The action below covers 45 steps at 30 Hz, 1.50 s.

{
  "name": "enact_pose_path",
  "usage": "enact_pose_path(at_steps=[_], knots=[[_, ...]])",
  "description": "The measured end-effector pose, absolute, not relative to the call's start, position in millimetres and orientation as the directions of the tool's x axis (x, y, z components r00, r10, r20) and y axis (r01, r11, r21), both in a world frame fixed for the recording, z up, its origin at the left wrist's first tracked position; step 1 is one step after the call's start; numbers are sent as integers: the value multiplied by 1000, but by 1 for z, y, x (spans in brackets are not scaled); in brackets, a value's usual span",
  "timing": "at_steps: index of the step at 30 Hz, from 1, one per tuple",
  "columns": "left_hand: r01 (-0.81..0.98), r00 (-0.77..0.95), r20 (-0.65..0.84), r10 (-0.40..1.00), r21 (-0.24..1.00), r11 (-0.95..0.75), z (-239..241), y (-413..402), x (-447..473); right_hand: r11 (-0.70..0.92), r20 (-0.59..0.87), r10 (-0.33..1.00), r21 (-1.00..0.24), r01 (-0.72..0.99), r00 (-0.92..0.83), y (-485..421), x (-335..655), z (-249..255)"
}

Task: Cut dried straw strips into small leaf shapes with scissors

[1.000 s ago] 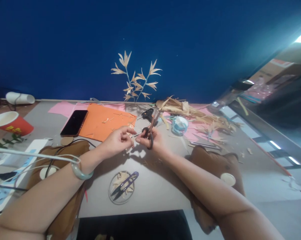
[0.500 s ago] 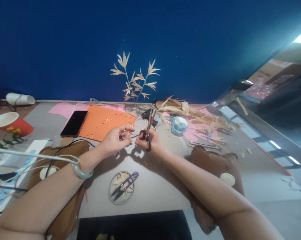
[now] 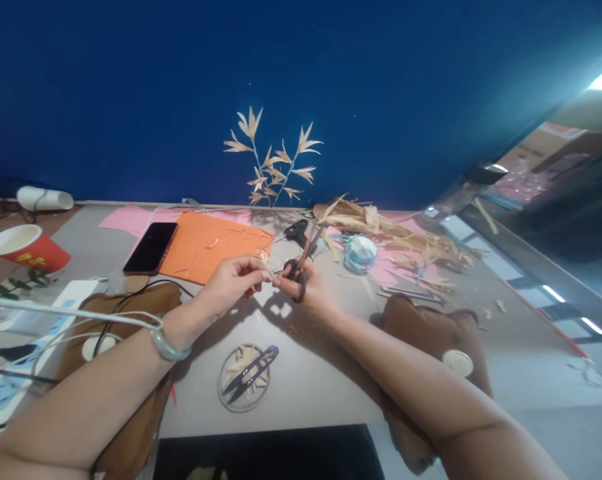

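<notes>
My right hand [image 3: 308, 288] grips a pair of dark-handled scissors [image 3: 301, 260] above the grey table [image 3: 311, 373], blades pointing up and away. My left hand [image 3: 233, 280] is pinched on a small pale straw piece [image 3: 265, 259] right beside the scissors' handles, fingertips nearly touching my right hand. A green bangle [image 3: 167, 347] sits on my left wrist. What exactly the blades meet is too small to make out.
A round dish with small thread snips [image 3: 245, 375] lies near the front. An orange sheet [image 3: 208, 243], a black phone [image 3: 149, 247], a red paper cup [image 3: 23, 248], a tape roll [image 3: 359, 253] and a heap of dried leaves [image 3: 391, 230] lie further back. A straw sprig [image 3: 273, 163] hangs on the blue wall.
The scissors' blades tilted from near upright back to the right. My left hand's fingers closed in tighter on the straw piece beside my right hand.
</notes>
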<state>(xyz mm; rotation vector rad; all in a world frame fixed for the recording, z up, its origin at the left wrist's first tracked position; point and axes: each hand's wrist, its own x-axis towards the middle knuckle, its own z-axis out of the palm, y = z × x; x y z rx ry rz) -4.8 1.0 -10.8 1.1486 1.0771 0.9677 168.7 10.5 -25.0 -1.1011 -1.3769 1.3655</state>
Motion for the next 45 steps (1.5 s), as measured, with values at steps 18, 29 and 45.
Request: enact_pose_path(at_steps=[18, 29, 45], knots=[[-178, 32, -73, 997, 981, 77, 2, 9, -13, -45, -204, 825, -953, 299, -526, 9, 173, -33], [-166, 18, -64, 998, 984, 66, 3, 8, -13, -52, -206, 853, -947, 316, -479, 10, 172, -33], [-210, 24, -108, 994, 971, 111, 0, 10, -15, -35, -136, 889, -973, 230, -438, 9, 168, -35]])
